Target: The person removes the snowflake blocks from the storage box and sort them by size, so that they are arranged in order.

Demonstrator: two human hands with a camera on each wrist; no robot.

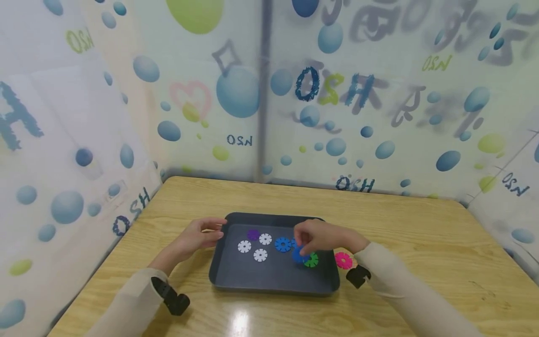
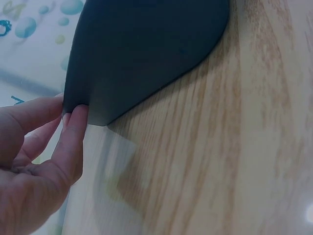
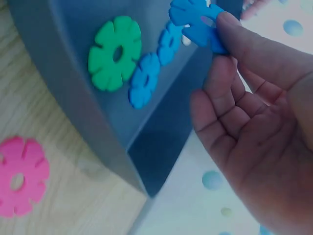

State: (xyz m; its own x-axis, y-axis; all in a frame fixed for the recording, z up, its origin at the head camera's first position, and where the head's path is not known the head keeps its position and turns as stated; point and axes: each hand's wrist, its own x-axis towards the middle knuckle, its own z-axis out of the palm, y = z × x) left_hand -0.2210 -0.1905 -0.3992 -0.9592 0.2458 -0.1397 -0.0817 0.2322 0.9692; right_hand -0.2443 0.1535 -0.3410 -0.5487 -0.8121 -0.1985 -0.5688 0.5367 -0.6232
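A dark grey tray [image 1: 236, 276] rests on the table. My left hand [image 1: 203, 234] is at its left rim near the far corner; in the left wrist view, the thumb and fingers of the left hand [image 2: 44, 152] pinch the tray wall [image 2: 146, 44]. Over the tray's right half, my right hand [image 1: 322, 235] pinches a blue notched disc [image 3: 193, 19] between thumb and index finger, above the tray floor. Below it lie a green notched disc [image 3: 105, 66] and two blue notched discs [image 3: 144, 81], one partly hidden in the head view by the right hand.
White notched discs [image 1: 260, 255] and a purple one [image 1: 253, 234] lie in the tray's left half. Outside the right wall, a pink notched disc [image 1: 343, 260] lies on the wooden table [image 1: 404, 238]. Patterned curtains [image 1: 294, 154] stand behind the table.
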